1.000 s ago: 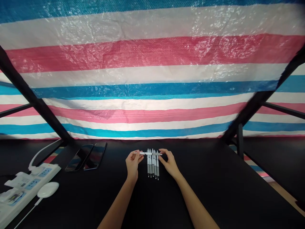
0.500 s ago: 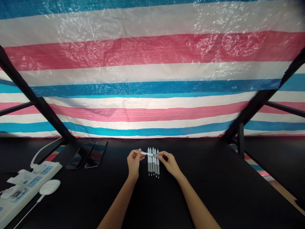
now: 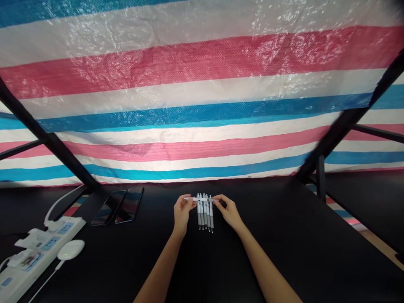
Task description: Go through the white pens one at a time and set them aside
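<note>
Over lined-up pens [image 3: 205,216], left hand [image 3: 182,214], right hand [image 3: 229,211] hold crosswise pen [image 3: 202,199].

Well left of the fingers [image 3: 189,202], two smartphones [image 3: 107,208] lie side by side, screens up, on the black worktop [image 3: 268,252]. Farther left and nearer the wearer, a white power strip [image 3: 47,248] with blue-marked sockets carries plugged-in white adapters, and a white cable [image 3: 53,208] curves up from it. Just beside the strip sits a rounded white corded device [image 3: 71,249]. Beyond the fingers hangs a woven tarpaulin [image 3: 202,84] striped blue, white and pink-red, crossed to either side by diagonal black frame bars [image 3: 47,134].
</note>
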Tool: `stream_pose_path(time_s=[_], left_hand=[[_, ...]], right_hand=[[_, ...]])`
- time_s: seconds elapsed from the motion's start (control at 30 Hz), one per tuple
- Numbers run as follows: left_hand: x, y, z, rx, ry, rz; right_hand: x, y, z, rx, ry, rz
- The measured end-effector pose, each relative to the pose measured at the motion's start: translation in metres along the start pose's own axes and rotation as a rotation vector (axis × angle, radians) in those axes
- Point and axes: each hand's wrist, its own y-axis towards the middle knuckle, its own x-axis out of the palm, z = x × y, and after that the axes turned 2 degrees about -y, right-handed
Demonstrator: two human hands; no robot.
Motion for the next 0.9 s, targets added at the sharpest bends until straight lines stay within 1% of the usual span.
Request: stream_pose_path(time_s=[0.2, 0.33, 0.43, 0.53, 0.7, 0.9], left_hand=[[-0.002, 0.001, 0.001, 0.051, 0.118, 0.072], [-0.006, 0.001, 0.003, 0.087, 0.197, 0.077], [-0.011, 0.003, 0.005, 0.092, 0.216, 0.085], [-0.016, 0.008, 0.007, 0.073, 0.173, 0.137], [-0.027, 0.018, 0.007, 0.016, 0.009, 0.246], [-0.034, 0.023, 0.006, 0.041, 0.006, 0.254]], right_hand=[[0.001, -0.001, -0.001, -0.027, 0.009, -0.014], [0.002, -0.002, -0.002, -0.039, -0.009, -0.002], [0.0, -0.001, -0.001, -0.046, -0.027, 0.019], [-0.004, -0.001, -0.002, -0.043, -0.019, 0.05], [-0.012, 0.001, -0.004, -0.016, 0.027, 0.102], [-0.015, 0.001, -0.002, 0.019, 0.068, 0.159]])
